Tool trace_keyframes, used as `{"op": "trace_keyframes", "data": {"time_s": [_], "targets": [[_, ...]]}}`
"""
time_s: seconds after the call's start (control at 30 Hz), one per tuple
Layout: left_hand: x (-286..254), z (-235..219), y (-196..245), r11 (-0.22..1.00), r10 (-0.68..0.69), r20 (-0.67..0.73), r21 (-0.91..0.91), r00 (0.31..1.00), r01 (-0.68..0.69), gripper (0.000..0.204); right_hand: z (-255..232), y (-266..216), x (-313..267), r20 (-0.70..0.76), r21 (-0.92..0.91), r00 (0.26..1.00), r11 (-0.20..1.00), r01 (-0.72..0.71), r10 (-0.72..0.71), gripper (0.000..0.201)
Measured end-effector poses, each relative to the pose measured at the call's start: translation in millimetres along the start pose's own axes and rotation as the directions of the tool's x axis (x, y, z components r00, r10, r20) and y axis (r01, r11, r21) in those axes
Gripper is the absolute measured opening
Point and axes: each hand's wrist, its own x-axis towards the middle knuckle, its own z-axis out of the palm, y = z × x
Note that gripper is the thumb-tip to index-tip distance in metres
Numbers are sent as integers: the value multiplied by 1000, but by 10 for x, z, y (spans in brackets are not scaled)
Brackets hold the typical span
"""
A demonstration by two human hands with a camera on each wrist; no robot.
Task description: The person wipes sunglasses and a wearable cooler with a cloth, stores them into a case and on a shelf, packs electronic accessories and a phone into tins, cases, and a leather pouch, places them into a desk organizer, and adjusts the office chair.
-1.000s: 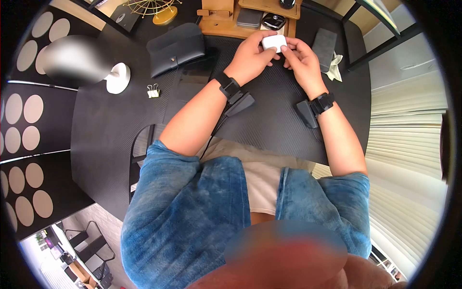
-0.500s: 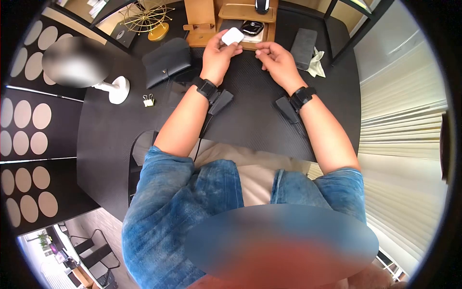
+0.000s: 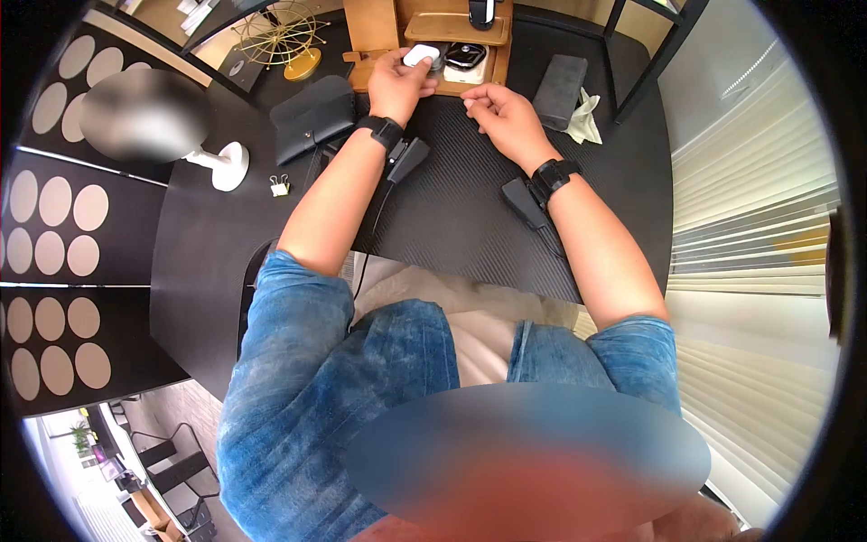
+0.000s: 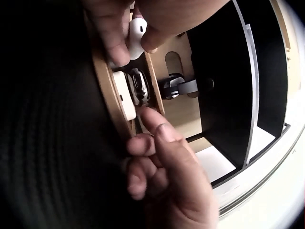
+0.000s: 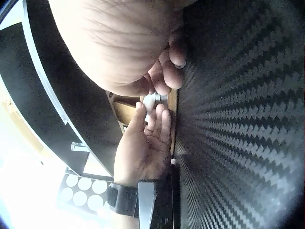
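My left hand (image 3: 396,86) pinches a small rounded white earbud case (image 3: 421,56) between thumb and fingers, over the left part of a wooden desk organizer (image 3: 502,68). A small dark slot shows on the case (image 4: 137,40) in the left wrist view. Beside it in the organizer, a shiny black rounded item (image 3: 465,56) sits on a white box (image 3: 464,77). My right hand (image 3: 508,119) hovers near the organizer's front edge, fingers loosely curled and holding nothing. In the right wrist view, my right hand (image 5: 119,43) partly hides the left one (image 5: 143,152).
A black pouch (image 3: 312,117) and a binder clip (image 3: 280,186) lie left on the black desk (image 3: 452,199). On the right are a dark grey oblong case (image 3: 560,92) and a pale cloth (image 3: 585,122). A gold wheel ornament (image 3: 302,65) stands behind the pouch.
Both hands were on the white case at first; then the right hand let go. The left hand has carried the case left and forward to the organizer. The head view has shifted somewhat.
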Motion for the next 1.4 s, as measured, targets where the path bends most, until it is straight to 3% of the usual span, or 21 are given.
{"op": "trace_keyframes", "data": {"time_s": [0.07, 0.17, 0.3, 0.4, 0.47, 0.6, 0.7, 0.83, 0.97, 1.07, 1.23, 1.3, 1.4], "targets": [[80, -13, -38, 990, -73, 27, 122, 997, 69, 37, 6, 9, -1, 2, -6, 1000, 1000, 4, -4, 22], [126, 0, -49, 976, -64, 44, 210, 997, 54, 54, -4, -18, -8, 7, -9, 1000, 1000, 4, -4, 22], [148, 27, -53, 970, -59, 26, 239, 998, 51, 58, -9, -13, -6, 22, -22, 1000, 1000, 1, 0, 22], [62, 53, -32, 962, 19, -25, 272, 999, -12, 56, -3, 14, -1, 21, -38, 1000, 999, -5, 6, 22], [-22, 56, -45, 915, 166, -57, 382, 984, -132, 51, -12, -29, -9, 19, -64, 1000, 998, -5, 7, 22], [-186, 121, -1, 955, 144, -7, 261, 990, -137, 46, 6, -6, -5, 5, -55, 999, 998, 33, -33, 21], [-225, 212, 54, 980, 141, 166, 115, 976, -161, 47, 8, 39, 11, 9, -52, 1000, 998, 28, -27, 20], [-121, 286, -35, 989, 23, 218, 137, 976, -54, 53, -3, -22, -1, 34, -56, 999, 998, -21, 23, 21], [-149, 324, -27, 978, 21, 229, 196, 973, -68, 51, -10, 30, -5, -2, 2, 1000, 1000, 14, -14, 22], [-146, 327, -68, 994, 40, 241, 92, 970, -64, 51, 28, 88, 16, -3, 65, 999, 996, 53, -53, 21], [-125, 297, -158, 966, 120, 251, 195, 961, -172, 52, 2, 44, 0, 51, 130, 999, 992, -3, -3, 17], [-222, 188, -76, 913, 176, 275, 314, 945, -261, 55, -9, 63, 10, 55, 98, 998, 995, -11, 6, 18], [-640, -50, 312, 889, 247, 317, 303, 916, -344, 51, -31, 3, 0, 86, 74, 996, 997, -37, 31, 19]]}}
